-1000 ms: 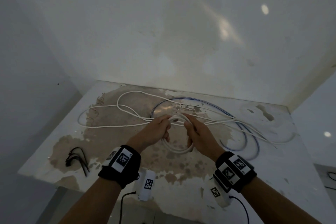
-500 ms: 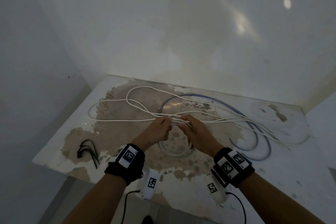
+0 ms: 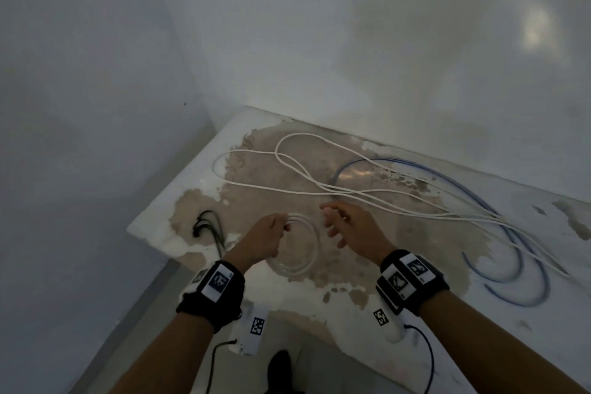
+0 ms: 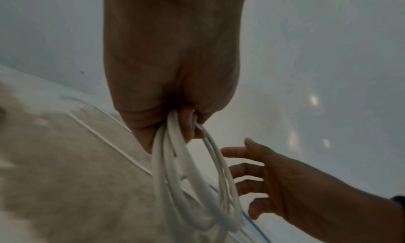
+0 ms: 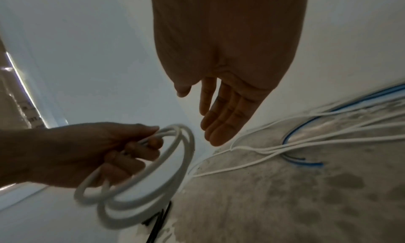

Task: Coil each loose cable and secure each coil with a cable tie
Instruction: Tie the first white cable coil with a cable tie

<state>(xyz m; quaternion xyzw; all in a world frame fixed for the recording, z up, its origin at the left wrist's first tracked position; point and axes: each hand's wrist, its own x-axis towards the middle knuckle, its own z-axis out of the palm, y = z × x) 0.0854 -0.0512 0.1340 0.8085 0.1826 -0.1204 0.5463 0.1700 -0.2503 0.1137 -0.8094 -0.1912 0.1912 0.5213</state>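
Observation:
My left hand (image 3: 267, 238) grips a small coil of white cable (image 3: 302, 248) by its top, its loops hanging below the fist (image 4: 197, 186) (image 5: 142, 170). My right hand (image 3: 347, 227) hovers just to the right of the coil, fingers straight and holding nothing (image 5: 221, 111). More loose white cable (image 3: 319, 182) lies in long loops across the table (image 3: 527, 208), and a blue cable (image 3: 511, 240) curves on the right. A bunch of black cable ties (image 3: 209, 229) lies near the table's left front edge.
The table's white top is worn to brown patches in the middle. Walls close it in at the back and left. The front edge runs just under my wrists, with floor below.
My right hand has let go of the coil and opened, moving off to the right. The left hand has carried the coil left and toward me. My view has shifted left.

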